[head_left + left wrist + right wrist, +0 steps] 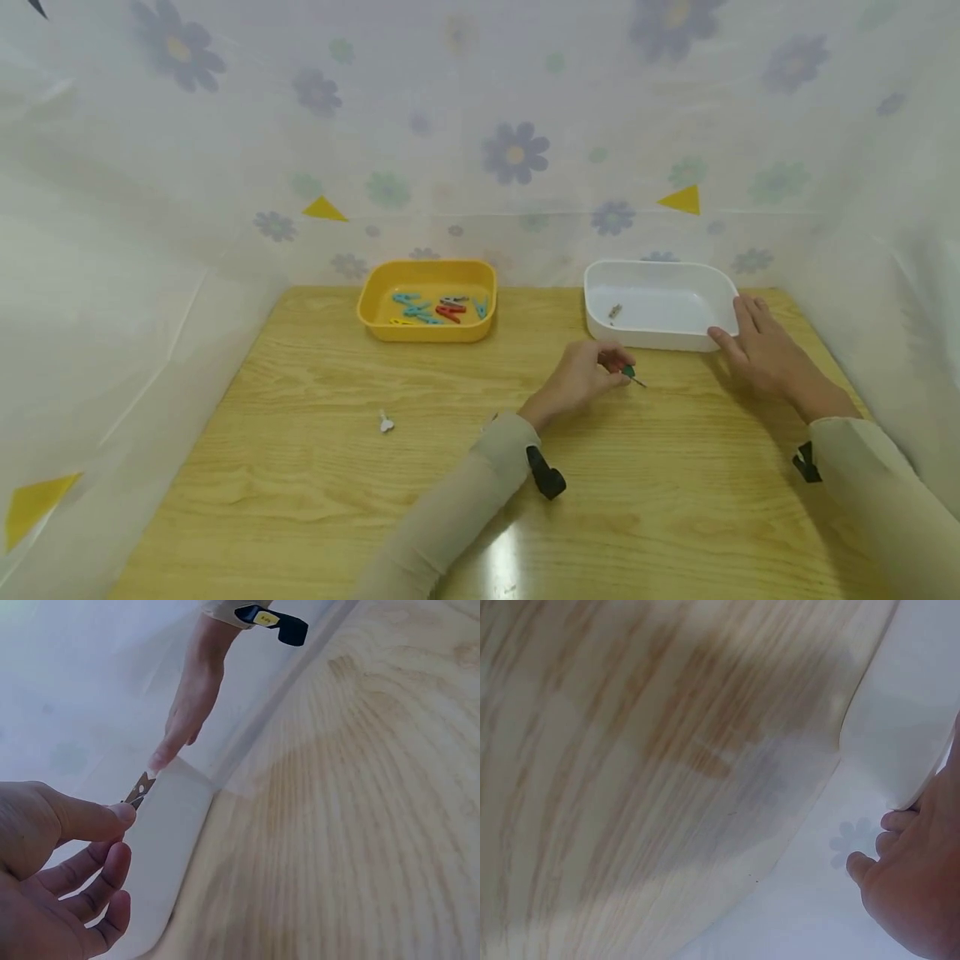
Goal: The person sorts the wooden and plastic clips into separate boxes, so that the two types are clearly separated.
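Note:
My left hand (617, 372) pinches a small green clip (628, 372) between thumb and fingers, just above the table in front of the white tray (600, 321). The left wrist view shows the clip's tip (140, 787) poking out past the thumb of that hand (112, 825), close to the tray's wall (169, 832). My right hand (753, 342) rests with fairly straight fingers against the tray's right front corner. The right wrist view shows its fingertips (889, 844) at the tray's curved wall (900, 727). One small item (615, 311) lies inside the white tray.
A yellow tray (375, 321) holding several coloured clips stands at the back, left of the white one. A small white piece (386, 422) lies on the wooden table (315, 500). Flowered plastic sheeting (517, 154) walls in the table on three sides.

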`<state>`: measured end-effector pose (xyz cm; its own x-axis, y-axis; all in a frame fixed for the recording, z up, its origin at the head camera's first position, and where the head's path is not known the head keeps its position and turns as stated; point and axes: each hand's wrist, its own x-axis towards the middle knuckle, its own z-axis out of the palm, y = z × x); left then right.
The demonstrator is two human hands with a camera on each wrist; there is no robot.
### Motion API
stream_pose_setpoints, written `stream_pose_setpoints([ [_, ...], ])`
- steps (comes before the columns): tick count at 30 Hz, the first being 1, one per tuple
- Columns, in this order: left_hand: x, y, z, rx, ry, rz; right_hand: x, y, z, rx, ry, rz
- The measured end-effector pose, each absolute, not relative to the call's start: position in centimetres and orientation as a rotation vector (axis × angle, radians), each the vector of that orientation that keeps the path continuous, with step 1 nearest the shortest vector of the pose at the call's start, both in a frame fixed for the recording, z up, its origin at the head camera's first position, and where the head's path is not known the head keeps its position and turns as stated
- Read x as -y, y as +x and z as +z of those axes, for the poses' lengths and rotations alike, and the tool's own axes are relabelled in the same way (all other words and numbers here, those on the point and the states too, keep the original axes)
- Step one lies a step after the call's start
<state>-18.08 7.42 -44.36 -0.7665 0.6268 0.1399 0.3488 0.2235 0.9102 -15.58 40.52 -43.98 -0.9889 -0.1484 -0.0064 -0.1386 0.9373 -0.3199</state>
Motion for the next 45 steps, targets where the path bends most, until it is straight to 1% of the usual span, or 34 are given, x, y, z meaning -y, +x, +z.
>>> stream_pose_setpoints([
  [5, -7.6, -19.3, -43.3, -2.263, 0.902, 1.602, -40.7, -15.7, -44.1, -3.066, -0.225, -0.501],
  [11, -8.3, -20.9, -42.9, -2.291, 0.852, 1.644, -40.6, -15.6, -44.1, -3.054, -0.209, -0.495],
  [23, -10.0, -23.4, -42.3, -2.375, 0.896, 1.593, -40.0, -15.6, -43.8, -3.072, -0.205, -0.502],
  [34, -11.8, -24.8, -41.0, -2.468, 0.963, 1.475, -40.3, -15.4, -44.2, -3.131, -0.251, -0.473],
  [45, -14.3, -25.9, -41.2, -2.522, 0.962, 1.32, -40.8, -15.8, -45.3, -3.16, -0.305, -0.484],
])
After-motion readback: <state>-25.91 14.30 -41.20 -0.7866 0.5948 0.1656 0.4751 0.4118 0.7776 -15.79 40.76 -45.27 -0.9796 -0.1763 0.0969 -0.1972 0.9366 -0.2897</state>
